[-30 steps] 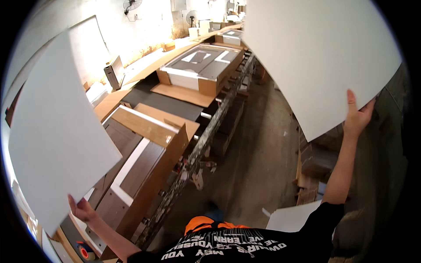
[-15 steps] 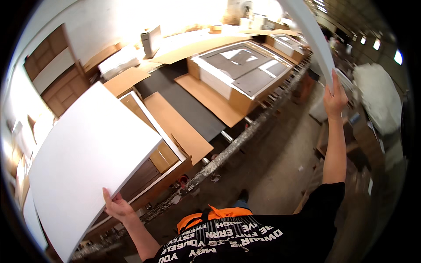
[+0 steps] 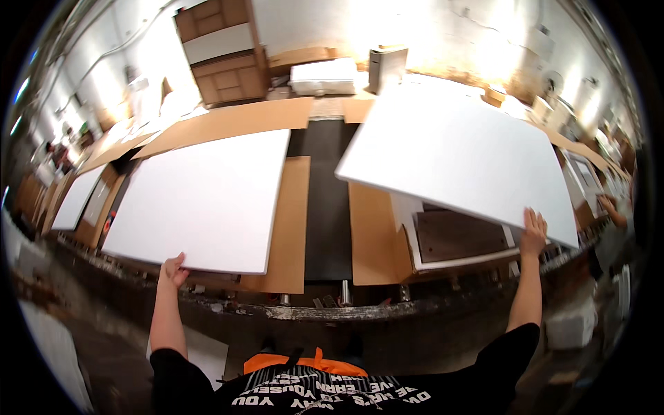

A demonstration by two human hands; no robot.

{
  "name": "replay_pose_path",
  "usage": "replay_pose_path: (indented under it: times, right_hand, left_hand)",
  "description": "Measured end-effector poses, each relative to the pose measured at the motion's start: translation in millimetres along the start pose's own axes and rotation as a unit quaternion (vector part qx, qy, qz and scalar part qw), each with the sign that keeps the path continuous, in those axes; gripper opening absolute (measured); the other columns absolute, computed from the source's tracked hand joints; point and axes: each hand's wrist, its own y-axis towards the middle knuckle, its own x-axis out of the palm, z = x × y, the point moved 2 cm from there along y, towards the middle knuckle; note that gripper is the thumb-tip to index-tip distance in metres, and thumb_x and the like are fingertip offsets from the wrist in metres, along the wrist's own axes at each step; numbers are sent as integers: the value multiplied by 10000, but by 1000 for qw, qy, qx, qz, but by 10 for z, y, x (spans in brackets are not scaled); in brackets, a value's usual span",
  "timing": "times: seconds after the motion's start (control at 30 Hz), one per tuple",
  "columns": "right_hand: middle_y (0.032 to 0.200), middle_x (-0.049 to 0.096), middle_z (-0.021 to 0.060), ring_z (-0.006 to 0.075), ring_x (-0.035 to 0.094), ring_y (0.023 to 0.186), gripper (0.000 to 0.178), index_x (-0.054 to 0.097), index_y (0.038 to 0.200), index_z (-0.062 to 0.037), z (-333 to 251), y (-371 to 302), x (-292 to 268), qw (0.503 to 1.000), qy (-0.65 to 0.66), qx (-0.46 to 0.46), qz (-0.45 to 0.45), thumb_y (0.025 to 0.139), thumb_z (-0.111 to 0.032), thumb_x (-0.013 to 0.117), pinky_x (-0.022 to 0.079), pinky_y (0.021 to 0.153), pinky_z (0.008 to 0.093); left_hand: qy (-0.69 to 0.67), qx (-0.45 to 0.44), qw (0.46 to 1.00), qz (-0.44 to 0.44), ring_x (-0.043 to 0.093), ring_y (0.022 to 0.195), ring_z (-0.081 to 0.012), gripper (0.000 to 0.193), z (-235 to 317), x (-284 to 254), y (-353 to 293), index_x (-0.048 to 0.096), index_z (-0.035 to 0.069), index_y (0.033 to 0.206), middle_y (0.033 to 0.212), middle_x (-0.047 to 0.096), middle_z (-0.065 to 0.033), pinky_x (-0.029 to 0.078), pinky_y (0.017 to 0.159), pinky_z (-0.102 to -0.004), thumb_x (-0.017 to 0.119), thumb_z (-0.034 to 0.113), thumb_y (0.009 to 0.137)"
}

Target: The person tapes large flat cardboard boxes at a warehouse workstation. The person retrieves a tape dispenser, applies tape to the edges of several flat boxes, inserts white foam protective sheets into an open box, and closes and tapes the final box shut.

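My left hand (image 3: 173, 269) grips the near edge of a large white foam sheet (image 3: 204, 197) that lies nearly flat over an open cardboard box on the left of the conveyor. My right hand (image 3: 533, 233) grips the near right corner of a second white sheet (image 3: 460, 152), held slightly tilted above an open box (image 3: 456, 238) with a white frame and a dark brown panel inside. Both arms are stretched out wide.
A black conveyor belt (image 3: 328, 207) runs away between the two boxes, with brown cardboard flaps (image 3: 373, 235) on either side. Stacked cardboard boxes (image 3: 221, 52) and a white foam block (image 3: 324, 76) stand at the back wall. Another person's hand (image 3: 612, 211) shows at far right.
Both sheets have swung down from being held upright at my sides to lying nearly flat over the boxes. My view has turned square onto the conveyor.
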Motion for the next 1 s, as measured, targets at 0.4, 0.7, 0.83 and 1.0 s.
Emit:
replay_pose_path:
  times: [0.4,0.7,0.83,1.0]
  right_hand:
    - [1553,271,118,420,413,1301,672,253,1506,-306,-320,372,709,876,-173,348,-285,921,-42,454,388,1030,505]
    - [1472,379,218,413,348,1359,660,441,1397,-33,-4630,-59,-2490,850,453,-249,103,752,93,497,293,1108,506]
    - [1340,490,290,457,517,1144,468,619,1164,-6,-6135,-826,-3568,759,514,-372,149,714,78,523,445,939,509]
    - [1297,543,234,355,584,1015,439,645,1122,2,-8089,-1601,-4805,638,675,-369,-28,690,69,601,515,843,401]
  left_hand:
    - [95,44,914,393,448,1278,-359,830,476,520,-404,65,23,1513,1464,330,-248,452,987,-432,563,44,850]
    - [381,389,803,243,310,1387,-414,800,793,-38,-1424,219,28,1501,1568,24,-268,353,1093,-458,667,276,886]
    - [130,824,543,97,663,971,-234,263,1392,-1153,-2994,585,39,1084,1021,667,-100,522,841,-352,665,207,899]
    - [161,962,-46,215,421,1331,-267,414,1654,-2282,-4632,540,51,1312,1428,494,-80,312,1105,-454,550,260,955]
